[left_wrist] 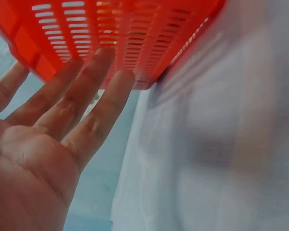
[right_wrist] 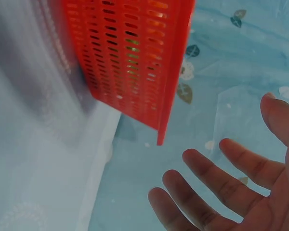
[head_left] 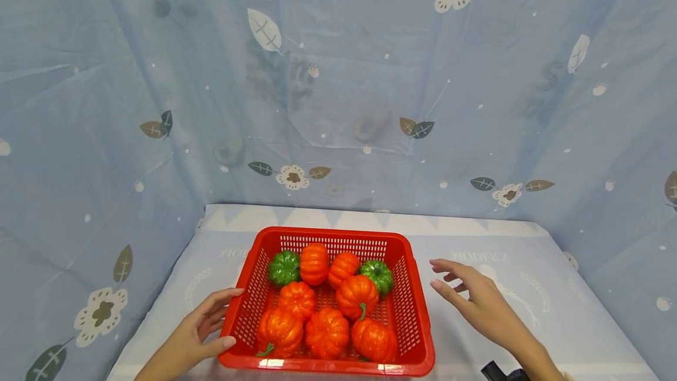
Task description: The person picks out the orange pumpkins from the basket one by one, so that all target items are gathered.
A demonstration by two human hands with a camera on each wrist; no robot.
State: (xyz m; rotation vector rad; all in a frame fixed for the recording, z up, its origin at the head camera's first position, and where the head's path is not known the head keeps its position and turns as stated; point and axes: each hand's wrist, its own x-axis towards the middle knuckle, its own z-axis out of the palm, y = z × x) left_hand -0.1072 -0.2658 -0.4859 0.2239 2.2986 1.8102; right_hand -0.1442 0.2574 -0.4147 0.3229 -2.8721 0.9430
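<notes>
A black piece of gear [head_left: 505,372], cut off by the lower edge of the head view, sits by the right wrist. The left hand [head_left: 190,331] has its fingers spread, with thumb and fingertips at the near-left rim of a red rectangular plastic basket [head_left: 328,366] with slotted walls; whether they press on it I cannot tell. The right hand [head_left: 473,298], loosely spread, is apart from the basket's right rim, with a strip of pale printed tablecloth [head_left: 560,316] as open room between them.

The basket is between the hands, holding seven glossy orange-red ribbed pumpkin shapes [head_left: 327,334]. Two green ribbed ones sit farther back: one [head_left: 284,268] toward the left hand, one [head_left: 376,277] toward the right.

Beyond the right hand, faint pale capitals on the cloth appear to read "MODERN"; beyond the left hand, the basket hides part of similar lettering. Past the tablecloth's far edge, a blue curtain [head_left: 338,104] with leaves and white flowers closes off the back and both sides.
</notes>
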